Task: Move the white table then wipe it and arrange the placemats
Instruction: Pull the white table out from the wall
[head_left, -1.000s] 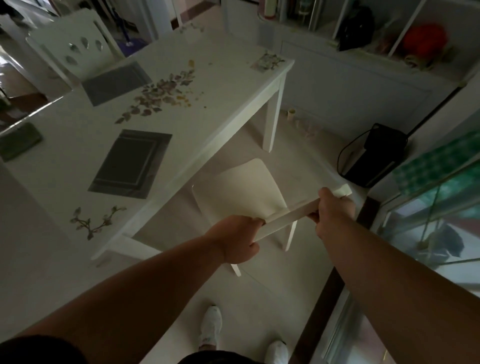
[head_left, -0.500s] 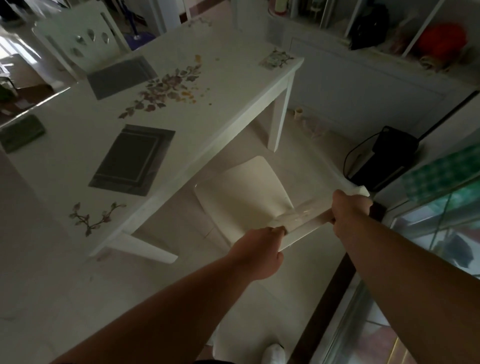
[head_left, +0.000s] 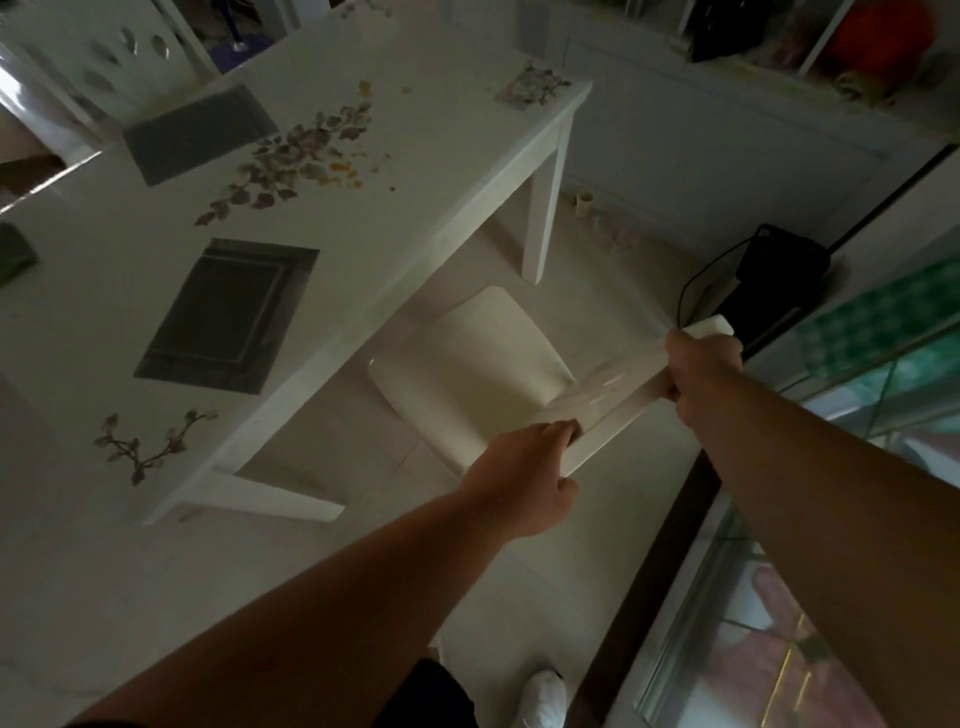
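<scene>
Two hands grip the top rail of a white chair (head_left: 467, 374), and everything else lies outward from them. Biggest is the white table (head_left: 415, 171), up and to the left of the left hand (head_left: 519, 478); its long edge runs diagonally past the chair seat, one leg standing beyond the seat and another slanting out on the floor just left of the left forearm. The tabletop carries printed flower sprays. The chair sits between table and hands, seat partly tucked under the table edge, its back rail blurred.

On the table, well left of the left hand, lies a dark placemat (head_left: 228, 314) with a framed border, flat and square to nothing in particular. A second, greyer placemat (head_left: 200, 132) lies farther off toward the far side, near another white chair back (head_left: 104, 57). A dark cloth (head_left: 13, 254) shows at the left margin, cut off.

Beyond the right hand (head_left: 706, 376) sits a black bag (head_left: 774, 270) on the floor against the wall.

The left hand is closed over the rail's near end, fingers curled on top. The right hand is closed round the rail's far end. A white shoe (head_left: 543, 699) shows below the forearms.
</scene>
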